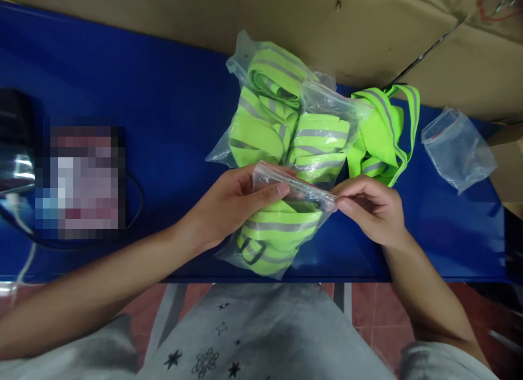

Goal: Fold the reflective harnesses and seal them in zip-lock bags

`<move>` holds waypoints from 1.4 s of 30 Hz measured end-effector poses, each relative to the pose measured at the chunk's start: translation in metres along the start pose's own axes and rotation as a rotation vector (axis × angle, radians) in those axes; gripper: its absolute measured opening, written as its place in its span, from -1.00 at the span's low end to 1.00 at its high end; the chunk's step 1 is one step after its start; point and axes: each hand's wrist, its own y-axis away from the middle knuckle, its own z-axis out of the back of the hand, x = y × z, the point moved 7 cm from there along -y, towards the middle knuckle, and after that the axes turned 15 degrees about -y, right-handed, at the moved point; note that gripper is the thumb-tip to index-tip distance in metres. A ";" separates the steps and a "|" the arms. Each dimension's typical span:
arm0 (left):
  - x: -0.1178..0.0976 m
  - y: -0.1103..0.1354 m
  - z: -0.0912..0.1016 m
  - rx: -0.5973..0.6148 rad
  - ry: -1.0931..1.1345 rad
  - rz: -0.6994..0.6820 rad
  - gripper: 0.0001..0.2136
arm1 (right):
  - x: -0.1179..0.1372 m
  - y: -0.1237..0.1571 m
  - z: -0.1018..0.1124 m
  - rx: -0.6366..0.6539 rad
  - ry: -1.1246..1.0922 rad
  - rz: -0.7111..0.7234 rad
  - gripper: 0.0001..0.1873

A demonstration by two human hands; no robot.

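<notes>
A clear zip bag (281, 244) holds a folded neon-green reflective strap with grey stripes and a black buckle. Its top, with a red line along the zip, lies between my two hands. My left hand (241, 200) grips the left part of the bag's mouth, thumb on top. At the right end of the zip, my right hand (368, 206) pinches the corner between thumb and fingers. Just beyond are other filled bags (265, 124) of green straps, partly overlapping. A loose green reflective strap (379, 129) lies to their right, outside any bag.
An unfilled clear zip bag (457, 148) lies on the blue table (171, 108) at the right. Cardboard boxes (183, 20) line the back edge, and another stands at far right. On the left are a blurred-out object (84, 178), a dark glossy device (16, 146) and cables.
</notes>
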 end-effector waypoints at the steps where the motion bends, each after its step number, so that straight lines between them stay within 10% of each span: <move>1: 0.002 0.000 -0.001 0.004 0.040 0.019 -0.72 | 0.000 -0.001 0.000 -0.028 -0.025 -0.008 -0.88; 12: -0.002 0.007 0.006 -0.178 -0.018 -0.077 -0.58 | -0.005 0.003 -0.011 0.039 -0.072 -0.267 -0.86; 20: -0.002 0.007 0.018 -0.350 -0.070 -0.100 -0.58 | 0.000 0.005 -0.006 0.007 -0.015 -0.137 -0.93; 42: -0.016 0.008 -0.005 -0.058 -0.218 -0.167 -0.76 | -0.010 0.006 -0.019 0.055 -0.067 -0.201 -0.91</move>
